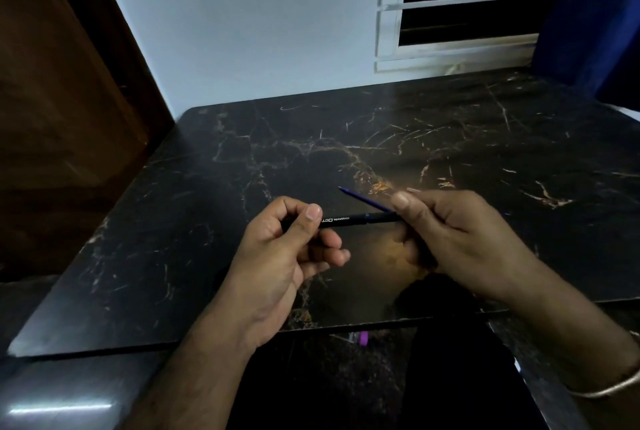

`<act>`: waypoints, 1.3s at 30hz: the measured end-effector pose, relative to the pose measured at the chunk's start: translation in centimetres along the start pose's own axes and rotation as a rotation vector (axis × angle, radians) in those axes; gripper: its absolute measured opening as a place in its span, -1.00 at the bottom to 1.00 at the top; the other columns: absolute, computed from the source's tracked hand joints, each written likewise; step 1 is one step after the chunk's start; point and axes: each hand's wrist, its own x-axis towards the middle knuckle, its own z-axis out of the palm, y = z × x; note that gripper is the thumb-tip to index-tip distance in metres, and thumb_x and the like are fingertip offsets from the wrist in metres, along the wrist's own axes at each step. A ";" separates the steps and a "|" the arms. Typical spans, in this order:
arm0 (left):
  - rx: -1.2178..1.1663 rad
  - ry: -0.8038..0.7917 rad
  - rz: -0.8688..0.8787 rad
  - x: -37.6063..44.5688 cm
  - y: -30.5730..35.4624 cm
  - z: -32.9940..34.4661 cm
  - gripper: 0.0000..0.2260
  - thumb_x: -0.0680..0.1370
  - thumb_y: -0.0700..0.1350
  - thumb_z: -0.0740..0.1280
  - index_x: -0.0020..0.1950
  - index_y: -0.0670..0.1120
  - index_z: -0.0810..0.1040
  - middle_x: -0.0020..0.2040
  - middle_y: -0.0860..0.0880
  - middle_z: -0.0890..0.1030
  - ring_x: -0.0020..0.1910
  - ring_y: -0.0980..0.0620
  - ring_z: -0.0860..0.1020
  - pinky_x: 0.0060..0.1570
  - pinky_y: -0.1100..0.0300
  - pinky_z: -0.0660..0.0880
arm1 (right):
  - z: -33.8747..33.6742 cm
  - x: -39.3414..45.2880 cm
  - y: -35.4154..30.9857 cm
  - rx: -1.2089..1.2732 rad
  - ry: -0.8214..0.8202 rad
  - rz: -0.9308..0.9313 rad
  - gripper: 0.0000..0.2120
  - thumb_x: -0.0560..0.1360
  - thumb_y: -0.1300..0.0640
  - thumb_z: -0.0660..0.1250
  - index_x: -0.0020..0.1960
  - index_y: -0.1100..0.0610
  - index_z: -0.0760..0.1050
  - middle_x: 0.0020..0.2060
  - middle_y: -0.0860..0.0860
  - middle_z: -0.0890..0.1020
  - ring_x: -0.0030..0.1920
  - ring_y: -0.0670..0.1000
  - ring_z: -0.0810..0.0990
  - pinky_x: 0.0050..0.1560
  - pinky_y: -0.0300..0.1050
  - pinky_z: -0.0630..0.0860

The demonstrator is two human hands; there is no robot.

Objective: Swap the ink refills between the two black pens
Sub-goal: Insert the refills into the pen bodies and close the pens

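A black pen (356,220) with white lettering is held level above the dark marble table (242,159), spanning between both hands. My left hand (291,242) pinches its left end between thumb and fingers. My right hand (450,235) grips its right end. A thin blue-purple ink refill (363,199) sticks out up and to the left from my right hand's fingers, above the pen; its tip points toward the far left. Whether the refill lies on the table or is held in that hand is unclear. A second black pen is not visible.
A small purple object (363,338) lies below the table's near edge. A white wall and a window (464,13) stand behind the table; a brown wooden door (62,100) is at the left. A bangle (609,388) circles my right wrist.
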 end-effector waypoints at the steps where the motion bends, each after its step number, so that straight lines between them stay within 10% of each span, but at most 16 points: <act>1: -0.001 -0.003 -0.003 0.0 0.0 0.0 -0.87 0.59 -0.13 0.28 -0.13 -0.14 0.48 -0.32 -0.12 0.62 -0.37 -0.03 0.62 0.08 -0.16 0.61 | 0.0 0.0 0.0 -0.043 0.002 0.028 -0.49 0.44 -0.28 0.15 -0.17 0.14 0.61 -0.40 0.04 0.66 -0.40 -0.07 0.63 -0.36 -0.24 0.55; 7: 0.006 -0.009 -0.017 0.0 -0.4 -0.5 -0.87 0.59 -0.14 0.28 -0.13 -0.16 0.49 -0.33 -0.15 0.60 -0.41 -0.01 0.59 -0.05 -0.04 0.64 | 0.5 -0.9 0.6 -0.276 0.047 -0.217 -0.78 0.45 -0.15 0.32 -0.12 0.00 0.52 -0.28 -0.05 0.62 -0.23 -0.06 0.63 -0.22 -0.06 0.57; 9: 0.012 -0.020 -0.026 -0.1 -0.5 -0.4 -0.87 0.58 -0.13 0.29 -0.13 -0.16 0.50 -0.33 -0.14 0.60 -0.40 -0.01 0.59 -0.07 -0.01 0.64 | 0.7 -0.9 0.9 -0.265 0.086 -0.180 -0.53 0.50 -0.28 0.12 -0.22 0.07 0.55 -0.36 0.01 0.63 -0.32 -0.04 0.62 -0.24 0.04 0.57; 18: 0.011 -0.030 -0.022 -0.3 -0.2 -0.2 -0.86 0.59 -0.14 0.28 -0.13 -0.18 0.50 -0.35 -0.13 0.59 -0.41 -0.01 0.57 -0.12 0.06 0.63 | 0.8 -1.3 1.6 -0.533 0.111 -0.295 -0.54 0.49 -0.40 0.04 -0.11 -0.06 0.49 -0.23 -0.18 0.55 -0.20 -0.15 0.55 -0.26 -0.12 0.53; 24: 0.037 -0.050 0.000 -0.4 -0.5 -0.1 -0.87 0.59 -0.16 0.28 -0.15 -0.15 0.48 -0.37 -0.14 0.59 -0.43 0.00 0.57 -0.02 -0.05 0.63 | 0.8 -1.3 1.7 -0.551 0.048 -0.439 -0.79 0.59 -0.10 0.15 -0.10 -0.02 0.46 -0.27 -0.22 0.46 -0.25 -0.16 0.50 -0.30 -0.26 0.41; 28: 0.077 -0.111 0.062 -0.7 -0.6 -0.1 -0.89 0.51 -0.14 0.32 -0.21 -0.09 0.47 -0.36 -0.16 0.59 -0.42 -0.03 0.58 0.04 -0.03 0.62 | 0.6 -1.5 1.4 -0.323 -0.047 -0.284 -0.62 0.57 -0.14 0.15 -0.25 0.11 0.45 -0.40 -0.01 0.49 -0.36 -0.05 0.49 -0.32 -0.03 0.45; 32: 0.068 -0.088 0.098 -0.8 -0.5 0.4 -0.91 0.50 -0.17 0.33 -0.21 -0.09 0.49 -0.34 -0.14 0.60 -0.37 -0.03 0.59 0.02 -0.07 0.63 | -1.2 -1.3 0.3 -0.129 -0.065 0.004 -0.57 0.50 -0.25 0.13 -0.16 0.06 0.57 -0.32 -0.02 0.62 -0.30 -0.10 0.59 -0.28 -0.22 0.49; 35: 0.036 -0.032 0.089 -0.6 -0.3 0.0 -0.95 0.45 -0.16 0.37 -0.19 -0.10 0.53 -0.29 -0.12 0.63 -0.32 -0.02 0.61 0.00 -0.06 0.61 | -4.2 -0.8 1.1 -0.446 0.090 0.066 -0.83 0.49 -0.14 0.28 0.02 -0.14 0.54 -0.10 -0.15 0.60 -0.10 -0.19 0.55 -0.16 -0.26 0.43; 39: 0.106 0.025 0.074 -0.4 0.2 -1.0 -0.91 0.41 -0.12 0.39 -0.15 -0.12 0.58 -0.24 -0.13 0.66 -0.28 -0.01 0.61 -0.05 -0.05 0.58 | -5.7 -0.5 2.8 -0.767 -0.014 0.200 -0.69 0.48 0.07 0.40 0.20 -0.11 0.49 0.07 -0.14 0.53 0.08 -0.11 0.49 0.12 -0.16 0.44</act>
